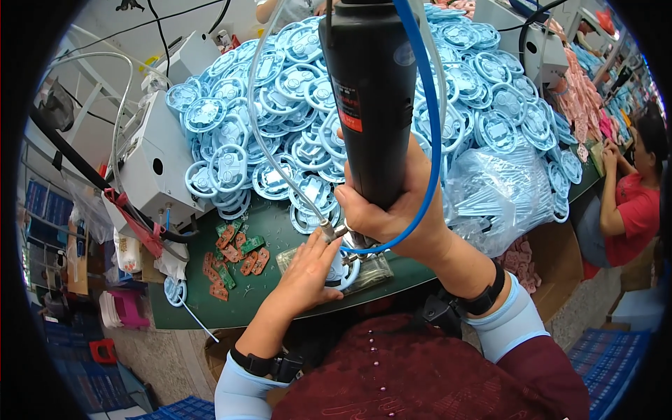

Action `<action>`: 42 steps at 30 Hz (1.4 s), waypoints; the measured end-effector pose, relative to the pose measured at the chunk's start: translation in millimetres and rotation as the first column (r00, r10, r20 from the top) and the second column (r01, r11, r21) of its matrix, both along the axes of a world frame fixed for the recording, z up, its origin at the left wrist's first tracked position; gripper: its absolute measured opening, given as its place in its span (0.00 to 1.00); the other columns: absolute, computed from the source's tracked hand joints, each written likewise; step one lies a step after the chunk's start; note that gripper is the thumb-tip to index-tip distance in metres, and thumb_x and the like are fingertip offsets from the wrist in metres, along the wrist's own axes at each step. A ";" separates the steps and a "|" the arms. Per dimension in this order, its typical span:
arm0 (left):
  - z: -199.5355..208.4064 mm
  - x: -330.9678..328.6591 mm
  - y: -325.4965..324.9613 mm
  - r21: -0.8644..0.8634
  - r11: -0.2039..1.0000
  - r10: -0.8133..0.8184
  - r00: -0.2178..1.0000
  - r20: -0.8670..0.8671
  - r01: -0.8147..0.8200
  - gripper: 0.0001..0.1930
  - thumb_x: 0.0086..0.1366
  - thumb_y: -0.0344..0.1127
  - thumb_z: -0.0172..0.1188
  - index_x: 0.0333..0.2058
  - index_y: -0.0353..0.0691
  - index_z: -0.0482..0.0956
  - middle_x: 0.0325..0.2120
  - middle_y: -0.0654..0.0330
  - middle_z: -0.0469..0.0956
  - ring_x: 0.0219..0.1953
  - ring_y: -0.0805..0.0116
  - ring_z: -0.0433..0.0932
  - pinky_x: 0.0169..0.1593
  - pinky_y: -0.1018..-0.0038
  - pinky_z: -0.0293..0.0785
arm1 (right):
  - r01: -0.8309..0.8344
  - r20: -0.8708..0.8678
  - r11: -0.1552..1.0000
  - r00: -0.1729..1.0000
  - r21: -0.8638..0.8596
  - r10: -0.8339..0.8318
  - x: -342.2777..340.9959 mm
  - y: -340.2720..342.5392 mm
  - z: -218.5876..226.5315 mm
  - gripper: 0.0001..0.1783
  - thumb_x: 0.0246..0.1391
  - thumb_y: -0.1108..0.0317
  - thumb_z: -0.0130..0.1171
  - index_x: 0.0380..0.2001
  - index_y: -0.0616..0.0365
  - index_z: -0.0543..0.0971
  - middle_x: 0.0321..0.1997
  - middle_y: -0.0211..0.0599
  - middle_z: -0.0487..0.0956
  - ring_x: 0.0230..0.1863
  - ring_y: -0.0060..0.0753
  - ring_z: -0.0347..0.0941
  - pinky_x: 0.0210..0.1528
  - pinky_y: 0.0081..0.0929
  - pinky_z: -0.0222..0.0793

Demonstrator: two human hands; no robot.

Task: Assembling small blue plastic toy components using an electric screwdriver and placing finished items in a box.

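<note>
My right hand (392, 210) is wrapped round the lower end of a black power screwdriver (367, 105), which stands nearly upright with a blue hose beside it. Below its tip lies a light-blue plastic toy steering wheel (343, 274) on a flat block (374, 274) near the table's front edge. My left hand (308, 273) holds the wheel's left side, fingers stretched over it and thumb at the near rim. A metal fitting (327, 227) on a clear tube sits just beyond the left fingertips. The screwdriver's tip and much of the wheel are partly hidden by my hands.
A large heap of similar blue wheels (294, 84) covers the table's far side. Small green and brown circuit boards (238, 248) lie to the left, near a white machine box (150, 168). On the right are a clear plastic bag (500, 192) and a seated person in red (630, 203).
</note>
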State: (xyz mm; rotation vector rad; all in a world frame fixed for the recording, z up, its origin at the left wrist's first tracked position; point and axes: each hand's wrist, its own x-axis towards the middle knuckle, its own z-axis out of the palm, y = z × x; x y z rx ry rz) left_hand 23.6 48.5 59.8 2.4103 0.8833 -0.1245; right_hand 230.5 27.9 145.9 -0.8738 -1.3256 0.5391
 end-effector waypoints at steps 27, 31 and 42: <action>-4.6 -3.1 -1.7 0.032 0.999 0.022 0.999 -0.028 -0.021 0.54 0.36 0.38 0.79 0.64 0.36 0.59 0.65 0.46 0.57 0.68 0.43 0.52 0.66 0.51 0.56 | -0.007 0.012 1.000 1.000 0.002 0.007 -0.9 -0.1 4.6 0.26 0.45 0.72 0.65 0.48 0.60 0.68 0.26 0.32 0.74 0.25 0.21 0.71 0.30 0.22 0.69; -6.2 -1.7 -0.4 0.041 0.999 -0.026 1.000 0.002 0.026 0.53 0.39 0.39 0.78 0.64 0.35 0.58 0.65 0.44 0.55 0.68 0.43 0.51 0.66 0.50 0.56 | -0.015 -0.035 1.000 0.999 0.001 0.015 -2.5 -1.9 5.8 0.25 0.44 0.72 0.65 0.46 0.60 0.69 0.25 0.30 0.73 0.25 0.19 0.69 0.29 0.21 0.68; -27.9 -15.7 -14.6 0.119 0.979 0.132 0.959 0.251 -0.166 0.53 0.40 0.44 0.77 0.63 0.33 0.59 0.63 0.40 0.55 0.65 0.40 0.55 0.65 0.53 0.55 | -0.030 -0.038 1.000 0.999 0.010 0.030 0.3 2.0 34.1 0.21 0.44 0.71 0.65 0.42 0.59 0.69 0.26 0.29 0.73 0.26 0.18 0.68 0.30 0.21 0.66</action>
